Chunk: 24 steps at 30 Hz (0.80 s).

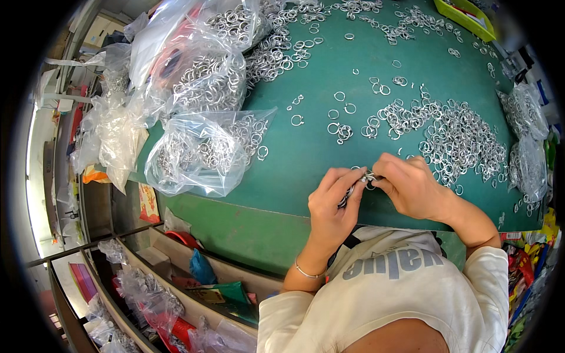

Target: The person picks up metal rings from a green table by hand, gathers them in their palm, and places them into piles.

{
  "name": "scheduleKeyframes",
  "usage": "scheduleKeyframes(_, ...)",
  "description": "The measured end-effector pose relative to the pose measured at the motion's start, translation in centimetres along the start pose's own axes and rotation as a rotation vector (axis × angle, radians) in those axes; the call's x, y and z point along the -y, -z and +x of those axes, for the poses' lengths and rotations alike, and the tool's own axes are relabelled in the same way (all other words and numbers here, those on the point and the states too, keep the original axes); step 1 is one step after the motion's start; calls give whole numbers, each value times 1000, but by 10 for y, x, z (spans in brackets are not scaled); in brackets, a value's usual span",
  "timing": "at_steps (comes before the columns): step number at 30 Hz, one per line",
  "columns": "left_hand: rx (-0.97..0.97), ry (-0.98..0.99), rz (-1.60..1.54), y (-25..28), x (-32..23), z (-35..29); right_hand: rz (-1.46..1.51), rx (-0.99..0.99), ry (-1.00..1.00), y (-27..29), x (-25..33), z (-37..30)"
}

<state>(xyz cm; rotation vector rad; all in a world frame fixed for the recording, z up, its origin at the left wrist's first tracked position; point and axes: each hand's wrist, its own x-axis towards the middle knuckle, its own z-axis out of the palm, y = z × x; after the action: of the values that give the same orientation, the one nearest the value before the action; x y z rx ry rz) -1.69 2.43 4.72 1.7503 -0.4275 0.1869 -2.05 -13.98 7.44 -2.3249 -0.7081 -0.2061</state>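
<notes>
Near the front edge of the green tabletop point(282, 170), both my hands meet over a few small silver metal rings point(368, 178). My left hand point(333, 203) is closed, with several rings gathered in its fingers and partly hidden by them. Thumb and fingertips of my right hand point(412, 185) pinch at a ring right beside the left fingertips. Just beyond the right hand spreads a large heap of similar rings point(465, 141). A small cluster of rings point(343, 132) lies past the left hand, with single rings scattered about it.
Clear plastic bags full of rings point(206, 150) stand on the left of the table, beside another ring pile point(271, 59). A yellow-green tray point(468, 17) sits at the far right. More bags point(528, 165) line the right edge. Below left is an open drawer point(176, 270) holding packages.
</notes>
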Motion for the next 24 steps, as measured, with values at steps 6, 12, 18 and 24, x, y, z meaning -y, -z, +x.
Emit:
scheduleKeyframes(6,29,-127,163,3,3,0,-114,-46,-15,-5,2,-1)
scheduleKeyframes(12,81,-192,247,3,5,-1,18,49,-260,-4,9,-3)
scheduleKeyframes(18,192,-210,308,9,3,-1,530,159,-556,7,6,4)
scheduleKeyframes(24,213,-172,317,12,0,2,-51,-45,-37,-8,2,-4)
